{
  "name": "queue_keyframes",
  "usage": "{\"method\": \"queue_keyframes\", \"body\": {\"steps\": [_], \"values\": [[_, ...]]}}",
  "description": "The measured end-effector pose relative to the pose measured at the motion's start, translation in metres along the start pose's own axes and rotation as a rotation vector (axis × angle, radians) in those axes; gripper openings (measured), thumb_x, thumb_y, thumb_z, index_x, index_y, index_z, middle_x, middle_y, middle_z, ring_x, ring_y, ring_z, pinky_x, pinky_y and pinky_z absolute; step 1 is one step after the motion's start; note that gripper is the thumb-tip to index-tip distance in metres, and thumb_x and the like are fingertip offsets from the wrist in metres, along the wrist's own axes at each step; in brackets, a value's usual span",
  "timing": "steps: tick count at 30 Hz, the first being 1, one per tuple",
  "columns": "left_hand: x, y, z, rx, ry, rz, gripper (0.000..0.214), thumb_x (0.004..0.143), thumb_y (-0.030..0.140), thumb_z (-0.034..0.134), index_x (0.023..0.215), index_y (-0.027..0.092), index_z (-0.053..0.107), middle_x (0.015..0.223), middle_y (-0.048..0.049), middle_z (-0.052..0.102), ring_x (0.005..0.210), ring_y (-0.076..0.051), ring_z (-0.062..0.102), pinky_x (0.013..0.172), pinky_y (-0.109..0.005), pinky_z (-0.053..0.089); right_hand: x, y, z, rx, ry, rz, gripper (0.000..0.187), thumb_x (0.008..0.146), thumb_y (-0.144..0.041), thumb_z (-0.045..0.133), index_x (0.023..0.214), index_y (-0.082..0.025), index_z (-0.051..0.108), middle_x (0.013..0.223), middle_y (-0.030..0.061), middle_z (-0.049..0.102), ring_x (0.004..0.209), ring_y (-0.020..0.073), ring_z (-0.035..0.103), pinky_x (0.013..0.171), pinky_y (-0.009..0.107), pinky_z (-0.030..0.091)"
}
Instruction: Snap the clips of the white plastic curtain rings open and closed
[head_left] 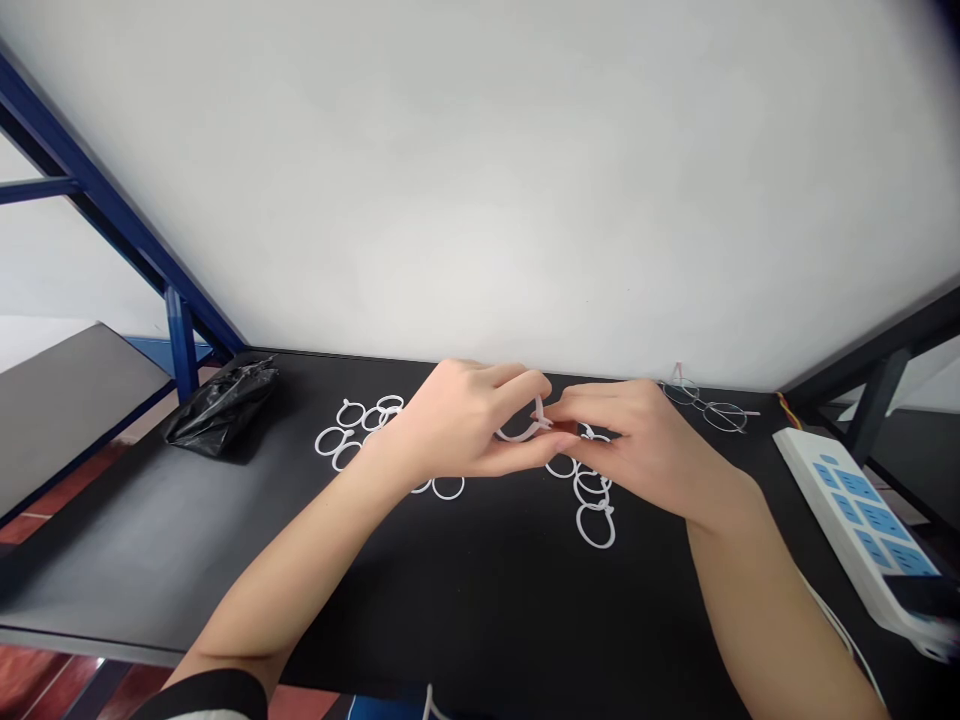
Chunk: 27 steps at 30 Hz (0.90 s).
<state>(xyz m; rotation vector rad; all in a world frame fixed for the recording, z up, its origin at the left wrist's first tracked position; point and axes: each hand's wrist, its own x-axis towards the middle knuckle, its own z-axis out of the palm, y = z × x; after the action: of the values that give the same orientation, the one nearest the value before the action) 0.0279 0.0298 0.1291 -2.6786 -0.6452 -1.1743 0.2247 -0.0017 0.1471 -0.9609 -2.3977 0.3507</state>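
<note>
Both of my hands meet above the middle of the black table [465, 590]. My left hand [465, 420] and my right hand [637, 435] pinch the same white plastic ring [525, 430] between their fingertips, fingers closed on it. Several more white rings [360, 425] lie loose on the table behind my left hand. A short linked chain of white rings [594, 500] trails down onto the table under my right hand.
A crumpled black plastic bag [221, 405] lies at the back left. Wire-rimmed glasses [709, 405] rest at the back right by the white wall. A white and blue power strip [862, 520] lies along the right edge. Blue shelf posts [180, 340] stand at left.
</note>
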Motion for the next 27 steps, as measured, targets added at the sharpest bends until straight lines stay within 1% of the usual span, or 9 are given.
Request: {"method": "queue_keyframes", "body": {"steps": [4,8,10,13,16,21,27], "values": [[0.0,-0.001,0.003,-0.007,0.06,-0.01,0.034,0.094,0.039,0.043,0.07,0.017,0.055,0.047,0.0047,0.047,0.039,-0.007,0.032,0.04,-0.021,0.027,0.001,-0.004,0.004,-0.039,0.02,-0.026,0.031,0.096,-0.028,0.051,0.068,-0.017,0.057,0.06,-0.0016,0.052,0.055,0.0098,0.043,0.053,0.025,0.033],[-0.002,-0.004,0.005,-0.035,0.107,-0.001,0.038,0.095,0.035,0.036,0.067,0.017,0.055,0.043,0.0048,0.043,0.037,-0.008,0.028,0.04,-0.022,0.028,-0.001,-0.007,0.004,-0.109,0.014,-0.067,0.032,0.098,-0.03,0.048,0.072,-0.017,0.062,0.058,-0.002,0.048,0.053,0.0101,0.041,0.053,0.025,0.031],[-0.002,-0.005,0.005,-0.05,0.11,0.001,0.041,0.096,0.035,0.033,0.066,0.017,0.055,0.043,0.0043,0.044,0.038,-0.008,0.028,0.041,-0.023,0.028,-0.002,-0.009,0.002,-0.147,-0.008,-0.06,0.032,0.098,-0.03,0.046,0.075,-0.017,0.063,0.058,-0.0017,0.049,0.053,0.0105,0.042,0.053,0.026,0.031],[-0.003,-0.005,0.006,-0.094,0.109,-0.013,0.045,0.097,0.037,0.029,0.065,0.017,0.054,0.043,0.0034,0.045,0.038,-0.009,0.03,0.041,-0.024,0.03,-0.002,-0.012,0.0,-0.161,-0.05,-0.007,0.03,0.099,-0.032,0.045,0.078,-0.017,0.063,0.06,-0.0011,0.053,0.054,0.0108,0.046,0.054,0.026,0.031],[-0.003,-0.004,0.006,-0.174,0.114,-0.035,0.049,0.098,0.038,0.027,0.063,0.017,0.054,0.043,0.0028,0.045,0.038,-0.009,0.033,0.041,-0.023,0.03,-0.003,-0.016,-0.001,-0.153,-0.084,0.034,0.029,0.099,-0.033,0.046,0.079,-0.018,0.061,0.06,-0.0022,0.053,0.052,0.0102,0.044,0.053,0.026,0.03],[-0.003,-0.005,0.006,-0.249,0.15,-0.049,0.05,0.099,0.037,0.027,0.06,0.017,0.052,0.043,0.0028,0.043,0.038,-0.008,0.032,0.04,-0.023,0.026,-0.003,-0.019,-0.001,-0.167,-0.094,0.036,0.035,0.099,-0.033,0.044,0.069,-0.019,0.052,0.056,-0.0037,0.047,0.05,0.0097,0.04,0.052,0.026,0.028],[-0.003,-0.006,0.004,-0.335,0.141,-0.028,0.052,0.1,0.035,0.025,0.058,0.017,0.05,0.043,0.0019,0.042,0.039,-0.008,0.033,0.041,-0.024,0.027,-0.003,-0.021,0.0,-0.112,-0.144,0.026,0.029,0.099,-0.029,0.044,0.072,-0.019,0.049,0.061,-0.0044,0.049,0.052,0.0089,0.041,0.052,0.025,0.028]]}}
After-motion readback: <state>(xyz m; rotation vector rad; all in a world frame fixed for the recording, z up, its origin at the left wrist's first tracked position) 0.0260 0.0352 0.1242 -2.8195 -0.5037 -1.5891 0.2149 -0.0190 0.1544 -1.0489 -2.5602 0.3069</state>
